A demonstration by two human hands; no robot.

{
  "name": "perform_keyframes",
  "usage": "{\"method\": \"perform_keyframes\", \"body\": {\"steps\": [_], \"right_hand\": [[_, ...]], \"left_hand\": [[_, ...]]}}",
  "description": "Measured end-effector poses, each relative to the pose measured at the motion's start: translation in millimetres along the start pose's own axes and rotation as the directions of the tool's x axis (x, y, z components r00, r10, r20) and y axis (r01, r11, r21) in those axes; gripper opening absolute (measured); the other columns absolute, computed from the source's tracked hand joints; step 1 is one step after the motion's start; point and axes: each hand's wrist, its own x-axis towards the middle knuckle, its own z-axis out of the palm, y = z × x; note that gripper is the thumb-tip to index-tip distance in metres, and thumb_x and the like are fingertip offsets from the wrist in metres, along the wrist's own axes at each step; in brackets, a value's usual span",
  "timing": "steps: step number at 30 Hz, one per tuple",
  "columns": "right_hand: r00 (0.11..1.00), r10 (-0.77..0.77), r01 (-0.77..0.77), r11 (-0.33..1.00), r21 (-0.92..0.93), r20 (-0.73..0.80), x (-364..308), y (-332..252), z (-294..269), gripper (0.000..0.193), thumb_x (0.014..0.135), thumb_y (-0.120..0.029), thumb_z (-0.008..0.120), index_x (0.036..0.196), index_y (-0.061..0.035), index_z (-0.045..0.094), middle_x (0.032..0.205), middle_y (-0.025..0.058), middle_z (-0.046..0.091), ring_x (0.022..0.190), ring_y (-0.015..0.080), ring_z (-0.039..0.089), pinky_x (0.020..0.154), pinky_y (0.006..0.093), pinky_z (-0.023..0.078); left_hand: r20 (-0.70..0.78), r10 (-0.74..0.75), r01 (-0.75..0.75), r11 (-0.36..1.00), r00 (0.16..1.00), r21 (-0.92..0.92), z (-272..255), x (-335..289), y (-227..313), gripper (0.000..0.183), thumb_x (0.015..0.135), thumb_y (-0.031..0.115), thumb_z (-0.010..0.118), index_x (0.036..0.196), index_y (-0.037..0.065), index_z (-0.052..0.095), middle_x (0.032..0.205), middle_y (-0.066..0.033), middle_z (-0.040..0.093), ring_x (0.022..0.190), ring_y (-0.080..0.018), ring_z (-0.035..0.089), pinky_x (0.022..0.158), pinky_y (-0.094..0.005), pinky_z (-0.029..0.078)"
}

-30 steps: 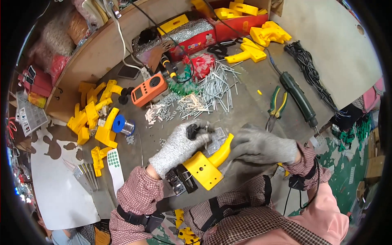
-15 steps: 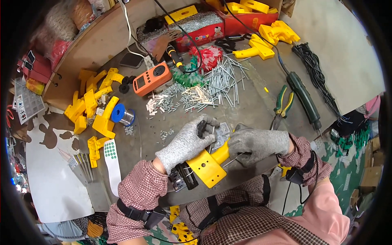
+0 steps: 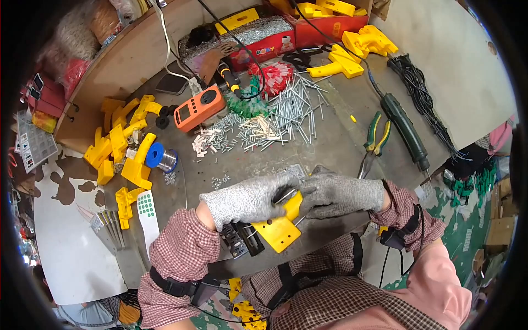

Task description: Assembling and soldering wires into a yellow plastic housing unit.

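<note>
The left hand (image 3: 247,201), gloved, is half curled at the neck of the yellow housing (image 3: 278,235), fingertips near a thin metal rod (image 3: 285,195); its hold is hidden. The right hand (image 3: 344,195), gloved too, bends its fingers against the housing's handle end; whether it grips, I cannot tell. Dark fittings (image 3: 235,241) crowd in just left of the housing. Beyond it lies a heap of long screws (image 3: 297,113) — the orange device (image 3: 192,113) behind and left of that. Blue spool (image 3: 156,156) and more yellow parts (image 3: 137,170) sit farther left of the housing; pliers (image 3: 377,148) and a dark green power screwdriver (image 3: 404,131) lie to its right. Bare tabletop (image 3: 330,143) shows between housing and pliers — the near table edge runs just below the housing.
</note>
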Motion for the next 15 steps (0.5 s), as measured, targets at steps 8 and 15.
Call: {"method": "perform_keyframes", "body": {"steps": [8, 15], "right_hand": [[0.974, 0.218, -0.225, 0.946, 0.232, 0.054, 20.2, -50.1, 41.9, 0.020, 0.088, -0.015, 0.066, 0.107, -0.0090, 0.063, 0.105, 0.0133, 0.060, 0.103, 0.0305, 0.060, 0.092, 0.0379, 0.050], [0.969, 0.225, -0.245, 0.928, -0.280, -0.103, 20.1, -39.8, 31.0, 0.032, 0.086, -0.019, 0.068, 0.115, -0.0069, 0.061, 0.113, 0.0136, 0.061, 0.110, 0.0315, 0.059, 0.101, 0.0448, 0.044]], "left_hand": [[-0.137, 0.281, -0.232, 0.928, 0.950, 0.292, 2.5, -14.0, 14.2, 0.083, 0.072, 0.014, 0.082, 0.146, 0.006, 0.043, 0.131, -0.0193, 0.061, 0.120, -0.0415, 0.057, 0.101, -0.0468, 0.046], [-0.237, 0.184, -0.038, 0.858, 0.954, 0.513, 16.2, -42.8, -9.6, 0.057, 0.077, 0.044, 0.081, 0.121, 0.011, 0.065, 0.133, -0.0133, 0.054, 0.125, -0.0341, 0.049, 0.107, -0.0495, 0.038]]}}
